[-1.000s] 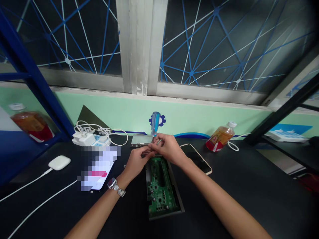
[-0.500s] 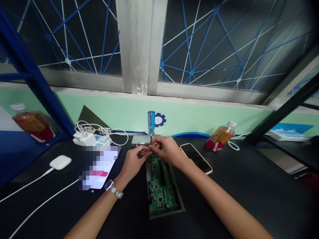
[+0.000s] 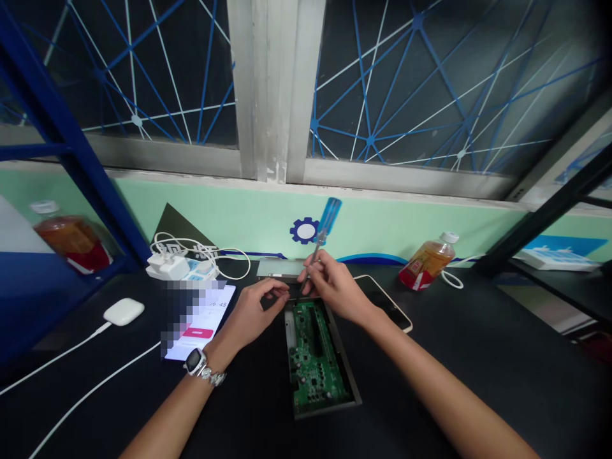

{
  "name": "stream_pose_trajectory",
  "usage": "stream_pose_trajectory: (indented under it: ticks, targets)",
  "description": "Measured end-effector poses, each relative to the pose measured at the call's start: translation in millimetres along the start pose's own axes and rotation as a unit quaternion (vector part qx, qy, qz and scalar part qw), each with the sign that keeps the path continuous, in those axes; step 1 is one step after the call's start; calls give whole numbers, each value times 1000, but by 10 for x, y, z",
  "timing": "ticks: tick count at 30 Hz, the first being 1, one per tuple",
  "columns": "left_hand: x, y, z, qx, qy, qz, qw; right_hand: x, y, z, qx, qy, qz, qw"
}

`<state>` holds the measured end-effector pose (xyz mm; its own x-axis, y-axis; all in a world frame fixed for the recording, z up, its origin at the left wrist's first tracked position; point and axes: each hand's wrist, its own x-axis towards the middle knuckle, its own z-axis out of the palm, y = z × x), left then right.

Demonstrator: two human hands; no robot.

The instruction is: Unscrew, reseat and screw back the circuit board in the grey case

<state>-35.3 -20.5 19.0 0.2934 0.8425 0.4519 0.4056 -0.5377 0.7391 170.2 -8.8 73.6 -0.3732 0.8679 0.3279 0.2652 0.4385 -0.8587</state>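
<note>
My right hand [image 3: 335, 287] grips a screwdriver [image 3: 328, 220] by its metal shaft. Its clear blue handle leans up and to the right, and its tip points down at the far end of a metal case [image 3: 351, 382]. Inside the case lies a green circuit board [image 3: 313, 363]. Just left of the case's far end, my left hand [image 3: 255, 312] has thumb and fingers pinched together; whatever may be between them is too small to make out. A flat grey object [image 3: 277, 268] lies behind the hands, partly covered.
A lit phone [image 3: 201, 331] lies to the left, near a power strip with chargers [image 3: 176, 264] and a white charging case [image 3: 124, 312]. Right of my hands are a second phone [image 3: 382, 303] and a drink bottle [image 3: 427, 261]. The window wall [image 3: 229, 217] bounds the back.
The screwdriver has gone from upright to tilted right, with my right hand now around its shaft. My left fingers have come apart from the right hand.
</note>
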Motion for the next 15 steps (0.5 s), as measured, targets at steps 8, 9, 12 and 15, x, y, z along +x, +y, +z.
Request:
stream_pose_trajectory:
  ticks: [8, 9, 12, 15]
  targets:
    - [-211, 96, -36, 29, -101, 8, 994, -503, 317, 93, 268, 108, 43, 956]
    - [-239, 99, -21, 32, -102, 1, 994, -549, 347, 115, 285, 126, 47, 949]
    - [-282, 108, 32, 32, -95, -21, 995, -633, 386, 171, 327, 163, 70, 928]
    - [-277, 119, 69, 24, -83, -33, 996, -658, 384, 210, 350, 178, 80, 916]
